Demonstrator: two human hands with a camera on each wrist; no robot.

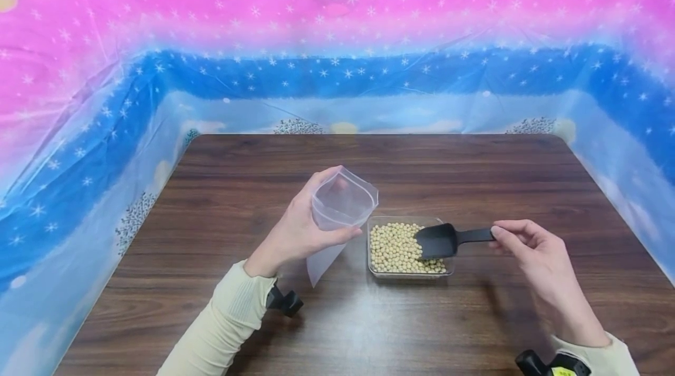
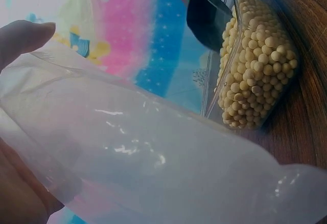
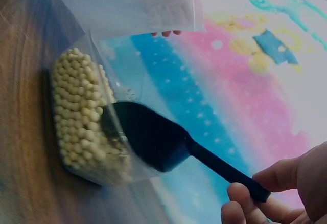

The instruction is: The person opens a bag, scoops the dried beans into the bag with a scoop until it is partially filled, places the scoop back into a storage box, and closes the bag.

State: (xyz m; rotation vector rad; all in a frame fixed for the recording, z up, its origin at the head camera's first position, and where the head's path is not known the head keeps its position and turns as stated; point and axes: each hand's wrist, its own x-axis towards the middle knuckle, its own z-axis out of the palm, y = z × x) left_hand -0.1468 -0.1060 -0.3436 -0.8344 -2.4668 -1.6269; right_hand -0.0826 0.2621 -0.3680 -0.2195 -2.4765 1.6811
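Observation:
My left hand grips a translucent zip bag by its sides, with thumb and fingers spreading its mouth wide. The bag looks empty, and its lower corner hangs toward the table. Just right of it stands a clear rectangular container of round, pale yellow soybeans. My right hand pinches the end of a black scoop's handle between thumb and fingers. The black scoop reaches over the container's right side, its front edge dipping into the beans. In the right wrist view the scoop slants down past the container wall.
The container rests on a dark wood-grain table. A pink and blue patterned cloth hangs behind and along both sides of the table. Black wrist devices sit at both sleeves.

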